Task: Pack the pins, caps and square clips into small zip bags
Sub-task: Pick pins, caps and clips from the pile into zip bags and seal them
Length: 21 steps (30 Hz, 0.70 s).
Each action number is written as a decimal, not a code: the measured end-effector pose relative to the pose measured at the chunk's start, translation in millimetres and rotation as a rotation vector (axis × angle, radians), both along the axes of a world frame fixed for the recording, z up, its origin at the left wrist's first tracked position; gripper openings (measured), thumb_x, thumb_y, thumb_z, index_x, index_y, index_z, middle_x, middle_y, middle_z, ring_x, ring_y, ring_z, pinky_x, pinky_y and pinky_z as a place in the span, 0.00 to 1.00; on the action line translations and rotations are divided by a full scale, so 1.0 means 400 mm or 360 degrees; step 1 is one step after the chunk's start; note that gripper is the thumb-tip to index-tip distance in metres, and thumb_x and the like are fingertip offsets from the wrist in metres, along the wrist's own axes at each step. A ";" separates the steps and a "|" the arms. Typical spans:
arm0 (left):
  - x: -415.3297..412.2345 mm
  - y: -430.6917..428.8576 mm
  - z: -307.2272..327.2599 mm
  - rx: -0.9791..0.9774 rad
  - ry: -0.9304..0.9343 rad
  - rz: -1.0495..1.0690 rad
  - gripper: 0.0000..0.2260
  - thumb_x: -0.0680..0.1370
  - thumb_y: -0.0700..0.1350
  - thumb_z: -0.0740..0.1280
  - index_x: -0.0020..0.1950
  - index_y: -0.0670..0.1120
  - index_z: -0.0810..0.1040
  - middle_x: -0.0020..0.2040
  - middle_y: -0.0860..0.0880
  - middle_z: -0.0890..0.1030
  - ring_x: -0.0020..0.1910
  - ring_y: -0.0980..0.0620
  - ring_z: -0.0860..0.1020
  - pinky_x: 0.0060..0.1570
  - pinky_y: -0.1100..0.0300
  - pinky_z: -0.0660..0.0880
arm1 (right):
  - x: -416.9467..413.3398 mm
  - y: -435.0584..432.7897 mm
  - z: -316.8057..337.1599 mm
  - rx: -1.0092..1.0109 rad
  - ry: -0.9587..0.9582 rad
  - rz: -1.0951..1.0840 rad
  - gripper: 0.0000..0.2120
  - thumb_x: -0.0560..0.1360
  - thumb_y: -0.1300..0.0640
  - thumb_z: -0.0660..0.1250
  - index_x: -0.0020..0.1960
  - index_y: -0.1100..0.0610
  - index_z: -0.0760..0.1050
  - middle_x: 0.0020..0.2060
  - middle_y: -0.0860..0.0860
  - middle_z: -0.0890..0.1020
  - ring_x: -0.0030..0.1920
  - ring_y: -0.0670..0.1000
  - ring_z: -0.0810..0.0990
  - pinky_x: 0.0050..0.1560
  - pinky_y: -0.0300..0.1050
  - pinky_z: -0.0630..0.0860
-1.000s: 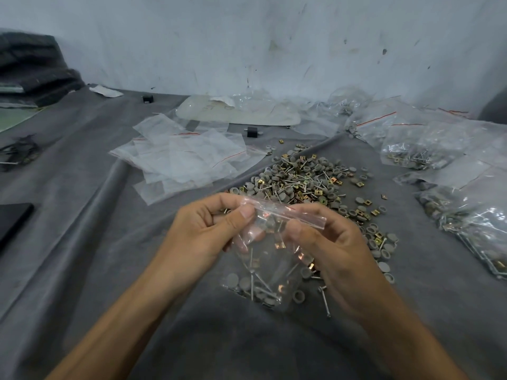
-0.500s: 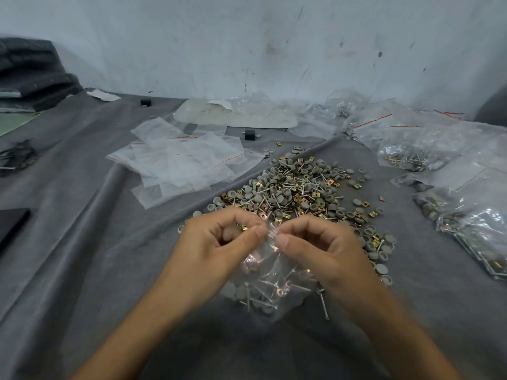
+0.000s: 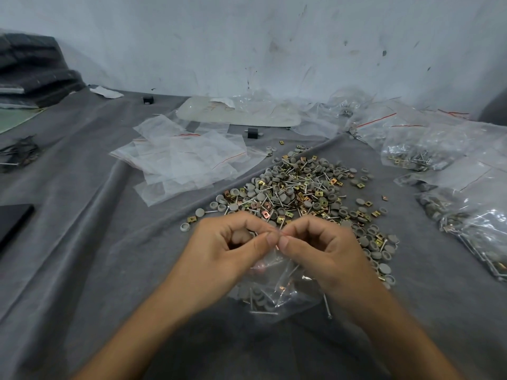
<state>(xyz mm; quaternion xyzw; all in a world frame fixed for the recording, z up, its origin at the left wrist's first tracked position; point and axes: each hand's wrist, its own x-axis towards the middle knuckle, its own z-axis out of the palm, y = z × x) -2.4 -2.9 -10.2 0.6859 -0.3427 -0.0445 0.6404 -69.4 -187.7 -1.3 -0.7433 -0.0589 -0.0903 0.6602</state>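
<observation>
A small clear zip bag with grey caps and metal pins inside hangs low over the grey cloth. My left hand and my right hand pinch its top edge between thumb and fingers, fingertips almost touching. Behind my hands lies a loose pile of pins, grey caps and gold square clips. One pin lies on the cloth by my right wrist. The bag's mouth is hidden by my fingers.
Empty zip bags lie in a heap at centre left. Filled bags crowd the right side. A dark flat object sits at the left edge, small black blocks and a pale sheet lie near the wall.
My hands have drawn together along the bag's top edge and lowered, so the bag sits nearer the cloth. The camera view has tilted slightly.
</observation>
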 end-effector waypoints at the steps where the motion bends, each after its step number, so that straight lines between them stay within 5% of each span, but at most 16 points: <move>1: -0.001 0.000 0.000 -0.0002 -0.0001 -0.0005 0.04 0.78 0.49 0.73 0.48 0.50 0.85 0.24 0.55 0.69 0.23 0.57 0.62 0.25 0.65 0.59 | 0.000 0.000 0.000 -0.0019 -0.0014 0.0001 0.02 0.75 0.56 0.73 0.44 0.54 0.83 0.33 0.51 0.80 0.34 0.50 0.74 0.34 0.46 0.72; 4: -0.001 0.000 0.004 0.0001 0.0001 0.0000 0.04 0.78 0.50 0.73 0.48 0.51 0.86 0.25 0.53 0.72 0.24 0.53 0.65 0.25 0.61 0.61 | -0.001 -0.001 0.001 -0.0072 -0.0040 0.0003 0.02 0.76 0.56 0.73 0.44 0.53 0.83 0.33 0.51 0.81 0.33 0.49 0.75 0.33 0.44 0.73; 7: 0.004 0.002 0.014 -0.0037 0.0069 0.0114 0.08 0.75 0.55 0.72 0.47 0.51 0.85 0.33 0.40 0.79 0.30 0.41 0.71 0.29 0.48 0.68 | -0.005 -0.004 0.008 -0.0038 -0.0009 0.0007 0.05 0.74 0.52 0.73 0.45 0.53 0.83 0.37 0.53 0.84 0.35 0.51 0.82 0.36 0.43 0.79; 12: 0.027 0.019 0.023 -0.0068 0.0149 0.0399 0.04 0.74 0.52 0.72 0.43 0.53 0.84 0.31 0.52 0.79 0.32 0.57 0.76 0.33 0.66 0.73 | -0.002 -0.025 0.017 -0.0016 -0.0047 -0.0178 0.06 0.74 0.50 0.74 0.43 0.52 0.82 0.32 0.48 0.81 0.33 0.46 0.77 0.34 0.40 0.74; 21: 0.022 0.022 0.039 -0.0079 0.0178 0.0383 0.05 0.75 0.52 0.71 0.40 0.54 0.83 0.30 0.53 0.80 0.31 0.58 0.76 0.33 0.67 0.73 | 0.000 -0.032 0.023 0.0076 -0.0045 -0.0199 0.06 0.72 0.51 0.72 0.43 0.54 0.83 0.35 0.49 0.83 0.36 0.46 0.80 0.39 0.38 0.79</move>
